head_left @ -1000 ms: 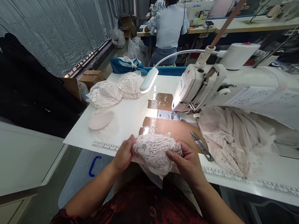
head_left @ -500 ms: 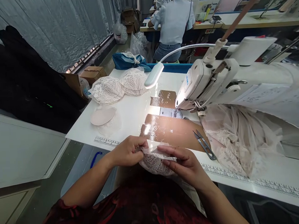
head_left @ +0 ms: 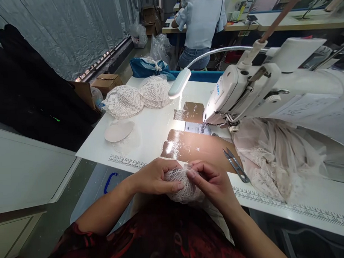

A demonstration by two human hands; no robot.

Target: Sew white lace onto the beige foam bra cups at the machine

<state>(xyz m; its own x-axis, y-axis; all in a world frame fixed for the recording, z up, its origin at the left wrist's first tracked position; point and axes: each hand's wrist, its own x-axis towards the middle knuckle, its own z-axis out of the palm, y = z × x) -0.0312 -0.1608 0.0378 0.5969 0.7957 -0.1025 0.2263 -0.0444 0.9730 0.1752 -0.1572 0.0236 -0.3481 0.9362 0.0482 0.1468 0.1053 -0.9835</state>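
Observation:
A white lace bra cup (head_left: 182, 187) is held between my two hands at the table's front edge, its rounded lace side facing me. My left hand (head_left: 156, 177) grips its left side, thumb across the lace and fingers behind. On the upper right, my right hand (head_left: 211, 180) pinches the cup's edge between thumb and fingertips. Thread snips (head_left: 235, 165) lie right of my right hand on a brown covering (head_left: 201, 148). Beyond stands a white sewing machine (head_left: 227, 93), its needle area lit. Gathered sheer fabric with lace (head_left: 269, 159) lies under the machine arm.
Two lace-covered cups (head_left: 124, 101) rest at the table's back left. Nearer lies a beige oval pad (head_left: 119, 131) on sheer fabric. A lamp (head_left: 180, 83) hangs over the table. A blue cloth bundle (head_left: 150, 67) sits behind. Another person (head_left: 200, 24) sits at a table beyond.
The cup has turned so its lace face shows more and its open edge less. My left thumb has moved onto the lace; my right fingers have drawn into a pinch.

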